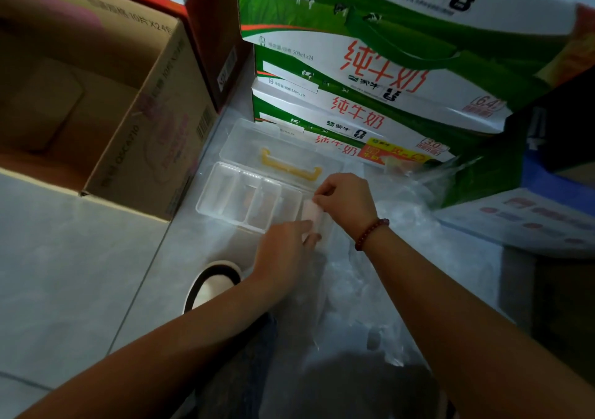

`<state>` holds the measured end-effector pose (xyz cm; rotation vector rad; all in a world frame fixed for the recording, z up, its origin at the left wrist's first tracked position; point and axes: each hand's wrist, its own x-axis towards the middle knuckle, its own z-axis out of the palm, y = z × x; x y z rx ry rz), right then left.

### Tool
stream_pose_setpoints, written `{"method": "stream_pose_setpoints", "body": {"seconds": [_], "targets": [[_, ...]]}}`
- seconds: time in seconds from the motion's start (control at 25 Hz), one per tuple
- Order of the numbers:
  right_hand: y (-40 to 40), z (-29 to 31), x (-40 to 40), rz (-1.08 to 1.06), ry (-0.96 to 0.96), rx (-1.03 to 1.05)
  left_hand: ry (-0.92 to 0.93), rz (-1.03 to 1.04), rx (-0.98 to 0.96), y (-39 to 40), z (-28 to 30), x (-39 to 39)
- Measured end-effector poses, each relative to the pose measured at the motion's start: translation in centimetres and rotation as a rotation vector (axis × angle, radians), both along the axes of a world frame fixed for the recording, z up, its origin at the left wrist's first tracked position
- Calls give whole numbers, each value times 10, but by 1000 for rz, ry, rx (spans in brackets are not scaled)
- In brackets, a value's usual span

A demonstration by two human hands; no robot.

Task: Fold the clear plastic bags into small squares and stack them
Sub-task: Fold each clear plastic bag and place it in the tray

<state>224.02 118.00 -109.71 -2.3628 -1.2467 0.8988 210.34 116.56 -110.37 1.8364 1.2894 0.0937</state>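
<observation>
A small folded plastic bag (311, 214), pale and pinkish, sits at the right end of a clear divided plastic box (225, 190) on the floor. My right hand (346, 201) pinches the bag's top edge with curled fingers. My left hand (285, 251) rests on the bag's lower edge with its fingers stretched out. Folded bags stand in the middle compartments (257, 204). Loose clear plastic bags (370, 277) lie crumpled over the floor and my lap on the right.
The box's clear lid with a yellow handle (291, 167) lies open behind it. Stacked green-and-white milk cartons (370, 96) rise behind. An open cardboard box (106, 96) stands at the left. A white shoe (214, 285) is near my left wrist. Grey tile floor (64, 273).
</observation>
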Motion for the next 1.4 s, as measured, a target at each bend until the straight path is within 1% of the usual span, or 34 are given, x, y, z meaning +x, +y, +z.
{"method": "stream_pose_setpoints", "body": {"seconds": [0.16,0.2,0.32,0.44,0.48,0.52,0.64,0.68,0.76,0.84,0.92,1.08,1.2,1.28,1.4], "targets": [[2,3,5,345,-61,-75,34,-72,19,-2,-8,3],[1,3,8,402,-85,-88,42,-90,32,-1,-9,3],[-5,-4,13,491,-218,-98,66,-143,68,-4,-9,2],[-12,-15,14,560,-337,-85,97,-207,34,-5,-11,0],[-15,-18,13,553,-351,-53,124,-245,23,-5,-13,1],[-19,-20,12,496,-340,13,152,-281,19,-4,-15,1],[-37,-26,5,112,-262,257,156,-295,17,-7,-17,2],[-44,-28,0,26,-263,264,131,-275,25,-9,-16,2],[-57,-34,-8,-58,-262,192,52,-209,50,-11,-14,0],[-62,-38,-13,-146,-174,160,-34,-141,75,-12,-12,-2],[-64,-39,-13,-232,-70,155,-62,-123,101,-11,-12,-3],[-70,-41,-12,-155,-45,135,-54,-167,188,-7,-16,-4],[-72,-41,-6,-214,-5,202,-36,-238,285,-6,-16,-2],[-74,-41,-4,-217,-14,231,-2,-308,313,-6,-17,-1],[-74,-42,-4,-140,-44,212,32,-379,386,-7,-21,0]]}}
